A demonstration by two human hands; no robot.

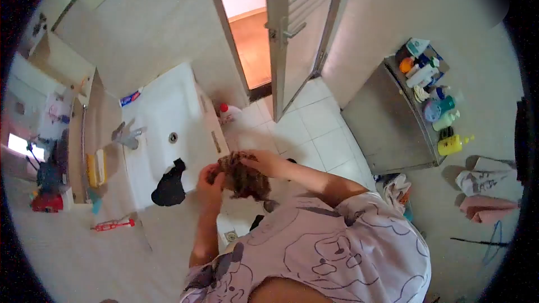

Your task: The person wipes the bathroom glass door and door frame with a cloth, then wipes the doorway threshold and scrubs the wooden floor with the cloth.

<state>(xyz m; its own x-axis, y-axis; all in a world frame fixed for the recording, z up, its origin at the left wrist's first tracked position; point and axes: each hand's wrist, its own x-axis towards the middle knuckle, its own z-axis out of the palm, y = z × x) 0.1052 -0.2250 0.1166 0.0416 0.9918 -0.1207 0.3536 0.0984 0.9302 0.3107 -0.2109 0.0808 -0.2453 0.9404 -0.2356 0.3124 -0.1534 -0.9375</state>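
Observation:
A bunched brown patterned cloth (247, 182) hangs between my hands, just off the front edge of the washbasin. Fingers bent, my left hand (210, 184) grips the cloth's left edge. My right hand (259, 161) holds its upper part from the other side, with fingertips partly lost in the folds. A black piece of cloth (169, 186) lies crumpled in the near end of the white washbasin (168, 104), to the left of my left hand.
A tap (128, 136) rises at the basin's back. A red-capped bottle (228, 112) stands on the tiled floor beyond. The door (295, 39) is ajar. Several bottles (443, 118) crowd the top of a grey cabinet (382, 120) at right.

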